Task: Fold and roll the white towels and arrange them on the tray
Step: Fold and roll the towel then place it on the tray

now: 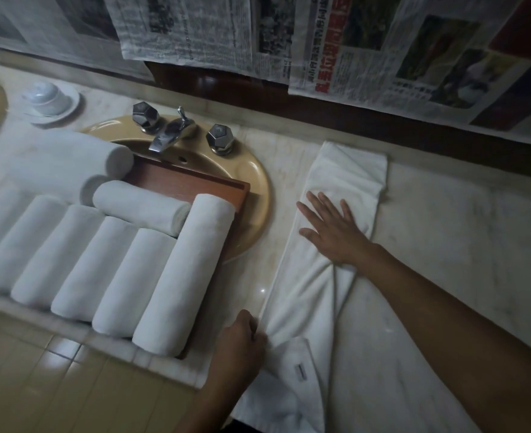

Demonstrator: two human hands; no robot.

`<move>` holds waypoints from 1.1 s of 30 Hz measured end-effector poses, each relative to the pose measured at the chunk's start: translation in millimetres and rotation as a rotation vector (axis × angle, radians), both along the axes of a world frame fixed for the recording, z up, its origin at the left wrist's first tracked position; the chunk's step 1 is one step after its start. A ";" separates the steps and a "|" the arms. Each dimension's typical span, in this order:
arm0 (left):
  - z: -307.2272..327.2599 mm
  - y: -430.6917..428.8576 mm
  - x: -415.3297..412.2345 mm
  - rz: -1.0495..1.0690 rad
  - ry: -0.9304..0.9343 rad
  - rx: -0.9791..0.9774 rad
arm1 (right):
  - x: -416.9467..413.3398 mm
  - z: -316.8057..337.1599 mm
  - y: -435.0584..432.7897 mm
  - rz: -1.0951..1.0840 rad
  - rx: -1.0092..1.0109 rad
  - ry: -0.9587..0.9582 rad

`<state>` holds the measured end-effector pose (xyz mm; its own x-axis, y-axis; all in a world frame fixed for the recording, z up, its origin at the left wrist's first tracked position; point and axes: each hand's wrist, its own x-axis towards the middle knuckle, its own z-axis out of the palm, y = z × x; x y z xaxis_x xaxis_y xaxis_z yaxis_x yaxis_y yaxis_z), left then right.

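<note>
Nearest us, our left hand point(242, 342) pinches the near left edge of the white towel point(292, 295), fingers curled round a bunched fold. That towel lies as a long folded strip on the marble tabletop point(445, 229), running away from us, right of the sink point(258, 179). Our right hand point(333, 229) presses flat on its middle, fingers straight and spread. To the left, rolled towels point(182, 270) lie side by side on the wooden tray point(195, 182), which sits across the sink. Another roll lies crosswise behind them. A faucet point(170, 132) stands beyond.
</note>
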<state>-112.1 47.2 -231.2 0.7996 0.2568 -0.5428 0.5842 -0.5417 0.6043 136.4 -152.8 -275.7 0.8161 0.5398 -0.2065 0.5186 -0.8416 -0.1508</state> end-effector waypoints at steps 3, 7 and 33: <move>-1.9 1.5 -2.8 -0.032 -0.042 0.086 | 0.0 5.5 4.3 -0.020 -0.023 0.025; 0.8 1.0 -2.3 -0.052 -0.076 0.088 | -26.4 22.9 26.4 -0.127 0.010 -0.032; -3.5 16.0 -81.8 -0.008 0.042 -0.012 | -84.8 31.6 31.2 -0.270 -0.016 0.120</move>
<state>-193.9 63.2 -234.7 0.7783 0.2433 -0.5789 0.6046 -0.5394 0.5861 51.6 -121.7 -244.1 0.8990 0.3025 -0.3168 0.2549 -0.9494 -0.1834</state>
